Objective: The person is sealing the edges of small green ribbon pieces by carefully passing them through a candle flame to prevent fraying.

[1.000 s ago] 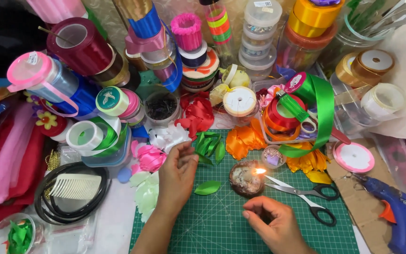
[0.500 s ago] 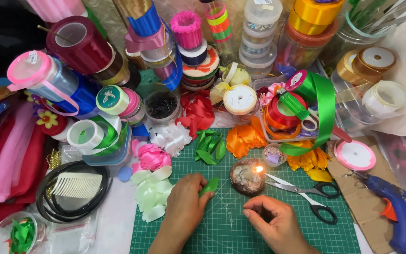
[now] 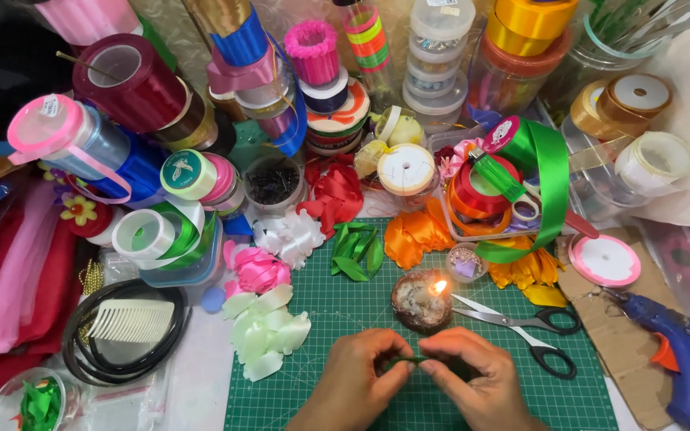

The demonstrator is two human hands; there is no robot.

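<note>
Hands meet low over the green cutting mat (image 3: 321, 319): the left hand (image 3: 357, 375) and right hand (image 3: 473, 379) pinch a small green ribbon piece (image 3: 409, 361) between their fingertips, apparently folding it into a petal. Sealing its ends seems to call for the lit candle (image 3: 423, 299) just beyond. Glossy satin leaves (image 3: 357, 249) and black-handled scissors (image 3: 521, 327) lie near.

Scissors (image 3: 521, 326) lie beside a lit candle (image 3: 423, 300) and a blue glue gun (image 3: 678, 349).
</note>
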